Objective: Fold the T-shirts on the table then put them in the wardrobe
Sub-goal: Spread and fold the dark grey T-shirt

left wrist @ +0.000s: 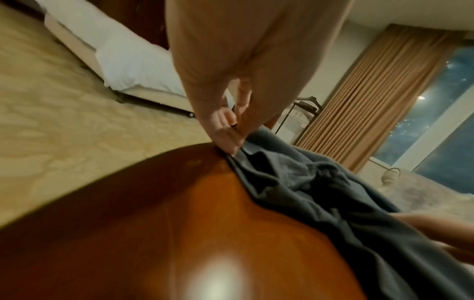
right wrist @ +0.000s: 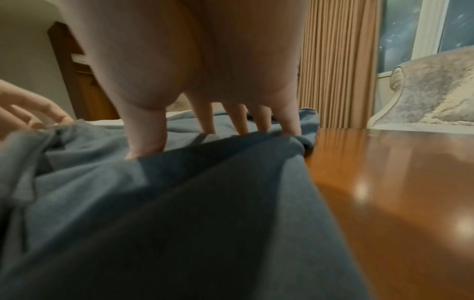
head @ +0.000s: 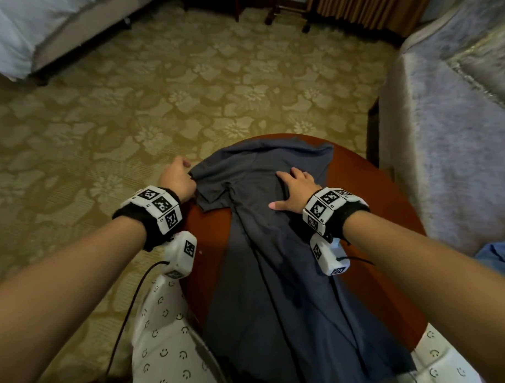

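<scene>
One dark blue T-shirt (head: 277, 276) lay lengthwise down the middle of the frame on the round wooden table (head: 375, 210), barely folded, the left hand (head: 176, 179) pinching its sleeve, the right hand (head: 298, 189) flat on it, with the wardrobe trip left.

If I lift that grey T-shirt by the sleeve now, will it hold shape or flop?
Likely flop: the grey T-shirt drapes limply over the table edge. It wrinkles where the left hand pinches it. It may slide on the glossy wood once the right hand stops pressing.
</scene>
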Motion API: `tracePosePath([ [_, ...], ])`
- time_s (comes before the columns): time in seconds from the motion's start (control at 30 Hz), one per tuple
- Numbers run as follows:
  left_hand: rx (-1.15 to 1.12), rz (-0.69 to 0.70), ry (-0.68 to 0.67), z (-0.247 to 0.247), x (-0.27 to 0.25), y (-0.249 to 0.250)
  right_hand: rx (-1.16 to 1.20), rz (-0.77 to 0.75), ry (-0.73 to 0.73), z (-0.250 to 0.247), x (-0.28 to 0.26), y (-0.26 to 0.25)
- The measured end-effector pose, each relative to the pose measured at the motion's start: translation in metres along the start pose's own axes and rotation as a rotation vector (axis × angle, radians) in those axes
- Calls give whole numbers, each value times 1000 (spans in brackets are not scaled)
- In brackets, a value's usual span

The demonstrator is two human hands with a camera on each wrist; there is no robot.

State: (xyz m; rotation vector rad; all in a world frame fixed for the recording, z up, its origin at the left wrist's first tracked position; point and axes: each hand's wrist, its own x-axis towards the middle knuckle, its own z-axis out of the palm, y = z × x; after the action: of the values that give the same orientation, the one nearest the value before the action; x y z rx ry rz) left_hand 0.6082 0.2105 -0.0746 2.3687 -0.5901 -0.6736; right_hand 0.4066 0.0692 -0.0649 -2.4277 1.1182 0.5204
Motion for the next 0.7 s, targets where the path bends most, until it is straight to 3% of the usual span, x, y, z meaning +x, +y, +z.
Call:
tracePosePath([
  [0.07, 152, 78, 104, -2, -5, 4, 15, 6, 4, -1, -2, 0],
  [0.13, 220, 287, 173, 1, -12, 15, 24, 14, -12, -3, -6, 2],
  [0.2, 279, 507, 89, 12, -18, 25, -13, 7, -71, -1, -11, 5],
  [0.27, 312, 610, -1, 26, -17, 30, -80, -5, -134, 4, -16, 9],
  [0.4, 318, 492, -2, 39, -5, 26, -147, -5, -188, 9, -22, 19],
  [0.57, 648, 443, -206, 29, 5, 13, -307, -1, -282, 8, -22, 33],
  [0.7, 828, 390, -319, 22, -4, 23, -293, -10, -288, 7, -24, 36],
])
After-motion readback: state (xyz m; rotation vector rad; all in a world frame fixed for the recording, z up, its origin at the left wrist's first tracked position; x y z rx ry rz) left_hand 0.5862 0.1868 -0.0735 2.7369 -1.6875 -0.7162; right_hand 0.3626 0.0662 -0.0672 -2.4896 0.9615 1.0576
